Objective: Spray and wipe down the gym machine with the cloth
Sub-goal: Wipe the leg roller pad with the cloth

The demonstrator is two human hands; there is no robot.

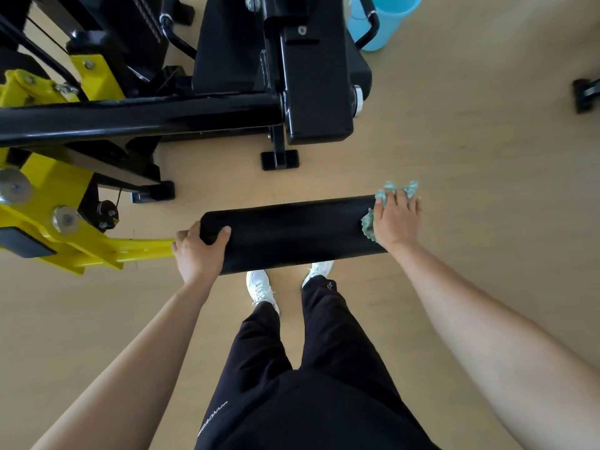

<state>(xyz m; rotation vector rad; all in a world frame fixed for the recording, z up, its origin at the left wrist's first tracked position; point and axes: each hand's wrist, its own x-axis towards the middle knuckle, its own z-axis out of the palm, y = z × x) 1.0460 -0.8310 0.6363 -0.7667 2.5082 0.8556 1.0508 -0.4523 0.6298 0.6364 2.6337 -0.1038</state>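
**Pale wood floor, a few things standing on it**

On my feed the floor (470, 141) carries the gym machine's black feet (280, 159), a light blue bucket (386, 17) at the far edge, a separate black foot (586, 92) at right, and the wearer's white shoes (259, 287).

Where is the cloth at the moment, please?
In the head view, the green cloth lies under the right hand, pressed on the right end of the black pad.
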